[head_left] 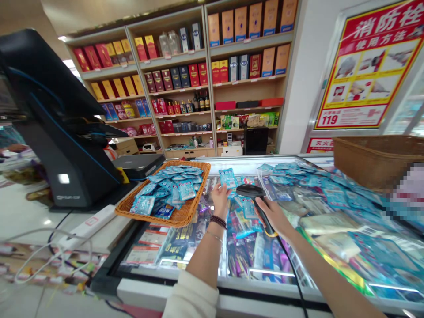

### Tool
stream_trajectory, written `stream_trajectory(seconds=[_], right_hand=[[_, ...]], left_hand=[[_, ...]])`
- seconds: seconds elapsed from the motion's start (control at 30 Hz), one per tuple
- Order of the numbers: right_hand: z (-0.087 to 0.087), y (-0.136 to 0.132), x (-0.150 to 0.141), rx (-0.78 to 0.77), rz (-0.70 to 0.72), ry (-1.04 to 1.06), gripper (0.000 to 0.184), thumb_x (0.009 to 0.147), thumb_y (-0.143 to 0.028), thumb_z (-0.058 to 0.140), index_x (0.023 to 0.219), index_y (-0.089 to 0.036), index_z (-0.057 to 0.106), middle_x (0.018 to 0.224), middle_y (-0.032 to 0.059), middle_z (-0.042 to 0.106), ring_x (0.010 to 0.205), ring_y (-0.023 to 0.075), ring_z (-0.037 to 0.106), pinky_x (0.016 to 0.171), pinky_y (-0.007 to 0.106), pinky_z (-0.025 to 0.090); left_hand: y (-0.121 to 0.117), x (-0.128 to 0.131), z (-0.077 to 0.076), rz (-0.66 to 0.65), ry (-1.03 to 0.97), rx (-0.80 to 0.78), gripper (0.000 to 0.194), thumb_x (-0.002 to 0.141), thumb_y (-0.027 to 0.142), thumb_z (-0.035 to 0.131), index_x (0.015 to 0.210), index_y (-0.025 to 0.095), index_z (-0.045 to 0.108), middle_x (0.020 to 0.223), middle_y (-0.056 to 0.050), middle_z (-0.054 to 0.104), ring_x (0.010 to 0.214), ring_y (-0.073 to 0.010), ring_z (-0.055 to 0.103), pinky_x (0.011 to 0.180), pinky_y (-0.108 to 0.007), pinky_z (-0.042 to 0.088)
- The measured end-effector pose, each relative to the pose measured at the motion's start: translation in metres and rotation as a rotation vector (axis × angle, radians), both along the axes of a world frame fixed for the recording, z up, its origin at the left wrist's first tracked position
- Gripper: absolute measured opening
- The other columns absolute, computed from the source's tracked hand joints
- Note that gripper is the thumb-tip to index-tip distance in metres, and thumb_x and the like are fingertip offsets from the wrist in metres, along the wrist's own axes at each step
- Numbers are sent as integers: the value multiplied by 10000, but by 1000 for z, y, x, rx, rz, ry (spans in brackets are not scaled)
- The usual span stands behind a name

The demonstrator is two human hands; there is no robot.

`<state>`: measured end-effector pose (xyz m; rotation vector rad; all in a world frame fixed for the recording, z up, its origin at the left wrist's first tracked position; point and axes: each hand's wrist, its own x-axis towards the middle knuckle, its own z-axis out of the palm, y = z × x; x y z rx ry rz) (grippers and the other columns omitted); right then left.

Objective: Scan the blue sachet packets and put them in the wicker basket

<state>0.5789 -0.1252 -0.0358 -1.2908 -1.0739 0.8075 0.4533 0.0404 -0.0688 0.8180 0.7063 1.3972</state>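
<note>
The left hand point(219, 201) reaches forward with its fingers bent at the lower edge of a blue packet point(227, 176). The packet lies just beyond those fingertips, its printed face toward the viewer; whether they are clamped on it or only touching, I cannot tell.

Right of the left fingers, the right hand point(273, 215) has its fingers closed around the handle of a black scanner point(251, 191). The scanner's head juts out ahead of that grip, toward the left fingers and near the packet, and its cord point(293, 269) trails below.

To the left of the left fingers, well apart from them, a wicker basket point(185, 217) holds a heap of similar packets point(185, 189) (one, near its front, is darker blue). More loose packets point(308, 176) spread to the right, beyond the right fingers, on a glass-topped case point(145, 289). Farther left of both sets of fingers, a black screen unit point(77, 145) stands on the bench point(31, 214).
</note>
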Motion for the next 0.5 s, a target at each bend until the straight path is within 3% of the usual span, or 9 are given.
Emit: stream_trajectory(seconds=[0.3, 0.5], right_hand=[[7, -3, -5, -5, -13, 21, 635, 736, -852, 759, 814, -230, 657, 569, -32, 610, 372, 127, 492, 344, 268, 365], [8, -3, -1, -1, -28, 92, 653, 666, -869, 800, 765, -245, 637, 568, -24, 613, 365, 130, 485, 333, 275, 381]], left_hand=[[2, 0, 0, 13, 13, -1, 420, 794, 445, 921, 1002, 195, 655, 909, -63, 791, 962, -242, 816, 960, -436, 652], [-2, -2, -1, 19, 4, 23, 419, 818, 463, 905, 1021, 194, 656, 897, -51, 778, 862, -193, 797, 934, -397, 657]])
